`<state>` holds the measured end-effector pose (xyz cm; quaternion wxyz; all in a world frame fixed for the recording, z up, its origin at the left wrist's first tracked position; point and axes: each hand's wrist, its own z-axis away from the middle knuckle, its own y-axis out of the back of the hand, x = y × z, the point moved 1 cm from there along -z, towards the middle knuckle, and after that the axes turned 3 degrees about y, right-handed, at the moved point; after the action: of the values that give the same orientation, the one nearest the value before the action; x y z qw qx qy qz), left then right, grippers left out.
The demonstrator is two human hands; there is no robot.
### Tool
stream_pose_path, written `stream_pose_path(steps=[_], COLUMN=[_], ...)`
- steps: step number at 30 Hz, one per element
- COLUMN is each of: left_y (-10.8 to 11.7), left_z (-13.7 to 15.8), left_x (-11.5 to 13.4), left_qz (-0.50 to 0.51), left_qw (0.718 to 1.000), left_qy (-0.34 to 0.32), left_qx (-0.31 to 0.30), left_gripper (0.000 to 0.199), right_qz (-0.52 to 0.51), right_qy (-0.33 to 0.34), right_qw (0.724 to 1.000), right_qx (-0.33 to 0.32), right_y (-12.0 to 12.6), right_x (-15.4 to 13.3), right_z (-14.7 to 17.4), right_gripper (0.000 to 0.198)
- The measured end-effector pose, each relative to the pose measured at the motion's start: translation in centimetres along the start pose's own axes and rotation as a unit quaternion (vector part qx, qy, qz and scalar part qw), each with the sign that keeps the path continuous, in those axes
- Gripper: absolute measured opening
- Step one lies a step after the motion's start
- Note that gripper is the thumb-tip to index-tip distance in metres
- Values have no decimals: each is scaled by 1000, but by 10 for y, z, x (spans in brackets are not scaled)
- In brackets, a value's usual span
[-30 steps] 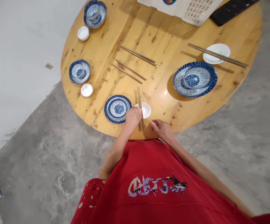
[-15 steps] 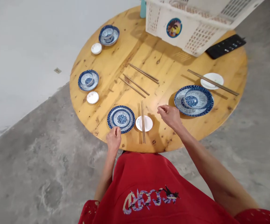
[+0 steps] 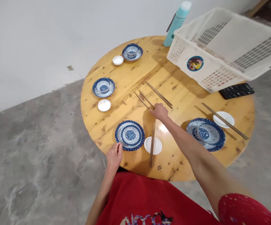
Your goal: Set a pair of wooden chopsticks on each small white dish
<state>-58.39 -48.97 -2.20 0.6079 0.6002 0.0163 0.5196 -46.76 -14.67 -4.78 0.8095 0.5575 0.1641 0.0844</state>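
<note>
Touching slim wooden chopsticks [image 3: 142, 100], right hand [image 3: 160, 111], grip unclear; left hand [image 3: 115, 155] loosely clenched beside round patterned plate [image 3: 118, 136].

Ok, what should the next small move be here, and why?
Probably the right hand should close its grip on the two chopsticks at its fingertips and draw them together: its fingers are at their near ends, the sticks lie slightly apart on the table, and the nearer small white bowl on the left has none across it.

The chopsticks [image 3: 142, 100] look smooth wood, the table [image 3: 184, 97] glossy wood, the basket [image 3: 211, 71] plastic, the floor [image 3: 51, 150] rough concrete.
</note>
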Motion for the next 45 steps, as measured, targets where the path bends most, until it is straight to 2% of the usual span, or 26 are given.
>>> stream_pose_path(steps=[4,8,12,16,26,29,32,34,36,37,39,41,44,45], left_y=[3,6,14,24,36,35,31,27,26,26,31,38,51,55], left_z=[-6,-14,-23,-33,-48,-51,-52,-53,-52,-50,-46,-40,-23,-16], left_x=[-14,-24,-27,-33,-61,-65,-68,-68,-63,-59,-49,-38,-30,-32], left_qz=[6,3,1,11,-14,-21,-17,-3,25,47,104,161,204,207], left_qw=[1000,1000,999,999,997,997,997,996,996,995,989,976,954,947], left_qy=[13,16,17,11,3,-1,-12,-27,-46,-57,-91,-135,-198,-214], left_qx=[0,-11,-33,-30,-77,-77,-75,-81,-78,-70,-52,-53,-99,-119], left_gripper=[26,27,25,25,26,26,25,23,22,22,21,30,40,39], right_qz=[51,106,147,179,231,242,217,138,-18,-118,-277,-394,-524,-568], right_qy=[-5,20,43,73,106,124,148,142,108,84,88,104,45,22], right_qw=[999,994,988,981,965,961,965,976,983,976,940,898,842,815], right_qx=[-16,-30,-25,-30,-71,-50,24,92,147,164,178,167,123,110], right_y=[-5,-8,-13,-16,-8,3,26,44,59,64,64,50,6,-11], right_x=[-13,-22,-28,-33,-40,-51,-66,-76,-81,-83,-85,-88,-99,-104], right_z=[-13,-19,-23,-27,-29,-26,-19,-5,23,44,95,153,231,252], right_gripper=[48,40,42,41,32,28,27,22,16,13,14,26,36,39])
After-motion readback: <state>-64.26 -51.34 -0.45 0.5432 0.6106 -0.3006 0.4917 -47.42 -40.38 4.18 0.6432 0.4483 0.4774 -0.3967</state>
